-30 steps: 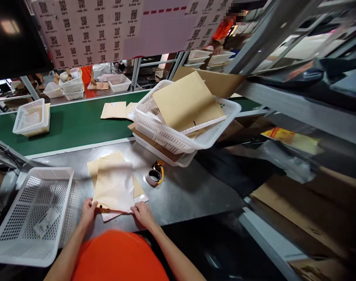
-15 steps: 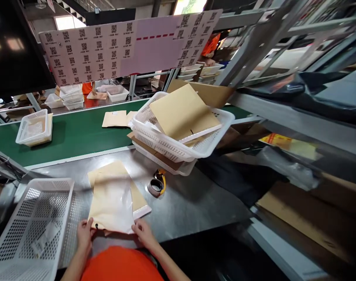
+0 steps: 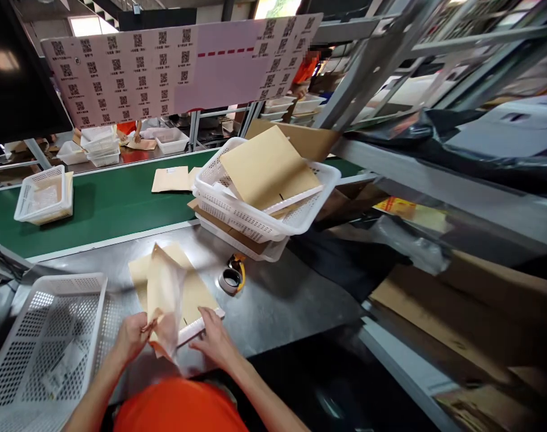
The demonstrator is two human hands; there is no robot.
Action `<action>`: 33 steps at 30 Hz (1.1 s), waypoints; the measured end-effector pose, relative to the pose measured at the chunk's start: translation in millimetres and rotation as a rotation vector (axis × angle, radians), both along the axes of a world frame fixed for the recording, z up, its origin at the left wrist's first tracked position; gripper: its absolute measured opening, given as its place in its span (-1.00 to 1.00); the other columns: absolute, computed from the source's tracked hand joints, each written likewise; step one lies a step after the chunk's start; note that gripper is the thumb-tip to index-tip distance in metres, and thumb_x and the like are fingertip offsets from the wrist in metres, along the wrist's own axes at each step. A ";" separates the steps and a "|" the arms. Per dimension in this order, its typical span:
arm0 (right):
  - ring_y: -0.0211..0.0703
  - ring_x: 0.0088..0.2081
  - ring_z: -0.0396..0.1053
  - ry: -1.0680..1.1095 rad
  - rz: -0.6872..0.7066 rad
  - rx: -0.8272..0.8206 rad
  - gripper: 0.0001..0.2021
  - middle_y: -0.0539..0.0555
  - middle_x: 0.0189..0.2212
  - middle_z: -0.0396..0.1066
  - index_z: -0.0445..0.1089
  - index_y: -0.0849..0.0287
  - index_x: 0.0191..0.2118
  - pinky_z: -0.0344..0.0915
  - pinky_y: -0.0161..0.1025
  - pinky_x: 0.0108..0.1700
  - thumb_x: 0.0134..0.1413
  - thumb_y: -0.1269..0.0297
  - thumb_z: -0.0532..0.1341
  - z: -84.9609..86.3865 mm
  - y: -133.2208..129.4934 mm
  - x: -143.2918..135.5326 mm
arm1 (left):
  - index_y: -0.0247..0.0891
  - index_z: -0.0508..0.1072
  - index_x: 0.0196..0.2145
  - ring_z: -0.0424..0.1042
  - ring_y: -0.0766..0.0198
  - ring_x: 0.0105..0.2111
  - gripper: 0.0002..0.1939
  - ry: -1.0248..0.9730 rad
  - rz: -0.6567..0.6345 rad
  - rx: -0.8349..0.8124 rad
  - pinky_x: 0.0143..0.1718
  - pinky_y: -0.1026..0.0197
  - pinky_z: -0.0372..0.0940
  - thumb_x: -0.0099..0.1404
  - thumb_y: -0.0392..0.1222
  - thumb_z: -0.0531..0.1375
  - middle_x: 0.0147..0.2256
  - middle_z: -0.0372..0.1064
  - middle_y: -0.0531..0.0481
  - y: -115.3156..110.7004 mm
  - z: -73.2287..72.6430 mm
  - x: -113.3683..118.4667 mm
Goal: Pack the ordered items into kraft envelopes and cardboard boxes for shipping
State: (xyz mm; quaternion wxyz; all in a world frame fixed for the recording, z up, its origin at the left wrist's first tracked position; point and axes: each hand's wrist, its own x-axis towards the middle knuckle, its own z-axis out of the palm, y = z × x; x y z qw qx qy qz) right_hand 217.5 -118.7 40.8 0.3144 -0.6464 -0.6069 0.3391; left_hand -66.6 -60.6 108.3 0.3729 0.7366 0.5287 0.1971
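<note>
My left hand is closed on the near left edge of a tan paper mailer, whose pale, shiny inside shows as it stands tilted and partly folded. Beneath it, flat on the metal table, lies a second tan mailer with a white strip along its near edge. My right hand has its fingers apart, with the fingertips at that strip; whether they press on it I cannot tell. A tape roll in a yellow-handled dispenser sits just beyond.
On my left stands a white perforated basket with a small clear packet inside. Stacked white baskets holding mailers stand at the table's back edge. Behind runs a green conveyor bearing another basket. Metal shelving rises on the right.
The upper mailer, held flat by both hands before, is now lifted and folded leftward in my left hand. My right hand has let go of it and moved to the lower mailer's strip.
</note>
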 end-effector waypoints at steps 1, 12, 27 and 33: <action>0.45 0.38 0.23 -0.052 0.063 0.099 -0.12 0.44 0.35 0.31 0.38 0.21 0.29 0.21 0.26 0.39 -0.22 0.13 0.54 20.4 7.5 -1.2 | -0.15 0.49 -0.55 0.50 0.08 -0.42 -0.57 0.051 -0.123 0.027 -0.25 0.07 0.42 0.36 0.15 0.17 -0.51 0.46 -0.07 5.0 18.8 3.6; -0.23 -0.47 0.32 0.076 0.362 0.402 -0.58 -0.02 -0.54 0.40 0.49 0.14 -0.44 0.26 -0.29 -0.36 0.41 0.12 0.07 159.1 59.6 4.0 | -0.10 0.23 0.46 0.54 -0.12 0.12 0.07 0.143 -0.249 0.319 0.12 0.00 0.43 0.12 0.26 0.47 0.18 0.53 -0.20 28.0 165.6 -4.5; -0.02 -0.24 0.63 0.346 0.235 0.634 -0.70 0.15 -0.31 0.66 0.65 0.10 -0.19 0.59 -0.06 -0.09 0.38 0.03 0.26 215.3 70.5 17.5 | -0.11 0.66 -0.28 0.52 0.21 -0.46 -0.51 -0.025 -0.141 0.534 -0.34 0.24 0.38 0.57 0.11 0.03 -0.46 0.56 -0.02 21.1 231.2 -34.3; 0.34 0.37 0.30 -0.202 0.584 0.542 -0.03 0.35 0.35 0.37 0.34 0.16 0.39 0.21 0.23 0.42 -0.13 -0.11 0.56 141.4 80.1 -50.1 | -0.11 0.42 0.35 0.32 -0.21 0.36 -0.06 0.192 -0.257 0.278 0.38 -0.15 0.23 0.11 0.32 0.46 0.34 0.39 -0.23 26.4 172.8 -61.1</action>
